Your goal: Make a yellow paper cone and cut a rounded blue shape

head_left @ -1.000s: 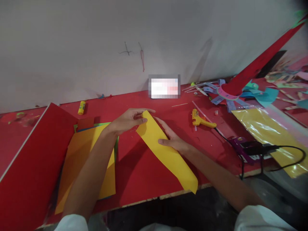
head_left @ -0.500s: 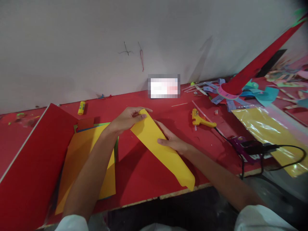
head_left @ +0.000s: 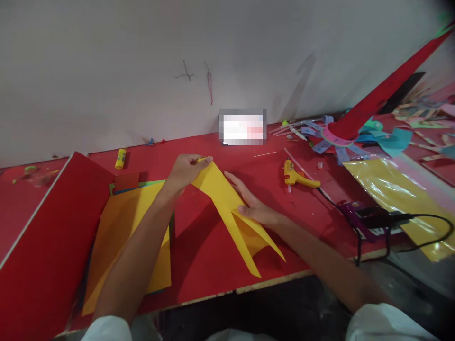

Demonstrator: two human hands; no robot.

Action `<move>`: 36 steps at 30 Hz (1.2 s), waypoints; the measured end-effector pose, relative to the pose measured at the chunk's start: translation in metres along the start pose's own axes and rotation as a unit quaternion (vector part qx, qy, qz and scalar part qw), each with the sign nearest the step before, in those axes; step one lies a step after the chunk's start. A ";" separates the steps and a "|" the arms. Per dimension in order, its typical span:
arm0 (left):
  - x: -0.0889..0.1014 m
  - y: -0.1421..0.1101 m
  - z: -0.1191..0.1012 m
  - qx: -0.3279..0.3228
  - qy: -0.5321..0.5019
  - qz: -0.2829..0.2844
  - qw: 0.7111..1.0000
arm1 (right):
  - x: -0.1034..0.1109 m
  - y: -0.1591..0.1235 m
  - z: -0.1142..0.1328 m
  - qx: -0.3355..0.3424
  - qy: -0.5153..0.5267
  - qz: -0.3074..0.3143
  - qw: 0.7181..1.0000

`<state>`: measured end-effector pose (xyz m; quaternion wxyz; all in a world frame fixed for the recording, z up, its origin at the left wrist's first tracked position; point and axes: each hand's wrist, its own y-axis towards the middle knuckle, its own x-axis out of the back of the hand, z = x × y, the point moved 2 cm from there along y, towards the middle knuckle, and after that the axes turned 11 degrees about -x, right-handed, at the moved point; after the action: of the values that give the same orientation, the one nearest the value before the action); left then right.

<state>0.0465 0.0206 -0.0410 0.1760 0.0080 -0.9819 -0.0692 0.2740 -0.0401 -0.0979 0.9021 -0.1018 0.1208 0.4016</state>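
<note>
A folded sheet of yellow paper (head_left: 221, 196) is held between my two hands above the red tabletop (head_left: 202, 246). My left hand (head_left: 185, 169) pinches its far, upper end between thumb and fingers. Partway down the right side, my right hand (head_left: 254, 203) grips the sheet, with the thumb on top and the fingers partly hidden behind it. The near end gapes apart in two flaps, and its darker inner side shows between them. Under my left forearm lies a stack of coloured sheets (head_left: 113, 222), orange-yellow on top.
A red folder cover (head_left: 53, 227) stands tilted at the left. A glue stick (head_left: 120, 158) sits at the back. On the right are a yellow glue gun (head_left: 298, 179), a purple power strip (head_left: 350, 218) with black cables, a plastic-wrapped yellow pack (head_left: 401, 199) and a red paper cone (head_left: 384, 94).
The yellow paper's near end has spread from a closed roll-like fold into two separate flaps. My left hand has turned slightly at the upper end; my right hand has barely moved.
</note>
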 end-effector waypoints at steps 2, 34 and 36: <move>-0.002 0.001 0.002 -0.014 0.024 -0.020 0.999 | -0.001 -0.002 0.002 0.004 -0.029 0.008 1.000; -0.014 -0.003 -0.005 -0.113 0.091 0.035 0.989 | 0.000 0.004 0.000 0.012 -0.023 -0.114 0.993; -0.015 -0.005 -0.009 -0.121 0.098 0.050 0.987 | 0.002 0.005 -0.002 0.006 -0.022 -0.128 0.991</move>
<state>0.0636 0.0149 -0.0383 0.2747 -0.0554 -0.9434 -0.1773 0.2712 -0.0360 -0.1004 0.9492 -0.1018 0.0894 0.2840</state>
